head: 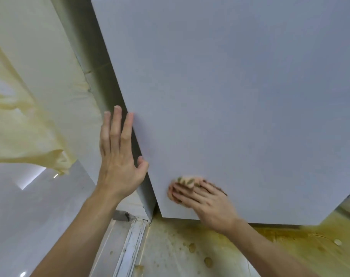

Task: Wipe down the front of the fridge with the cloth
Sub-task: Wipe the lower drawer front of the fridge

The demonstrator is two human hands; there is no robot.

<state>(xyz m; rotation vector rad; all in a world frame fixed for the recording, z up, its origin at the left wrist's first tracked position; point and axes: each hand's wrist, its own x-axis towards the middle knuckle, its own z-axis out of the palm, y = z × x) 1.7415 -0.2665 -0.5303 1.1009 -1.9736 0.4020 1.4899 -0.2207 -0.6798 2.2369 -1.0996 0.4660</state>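
My right hand pressed the cloth flat against the fridge front, near its lower left corner. Fingers were straight and slightly spread over the cloth, not pinching it. My left hand lay flat along the door's left edge, fingers straight and close together, thumb touching the front face. The floor below showed yellow stains.
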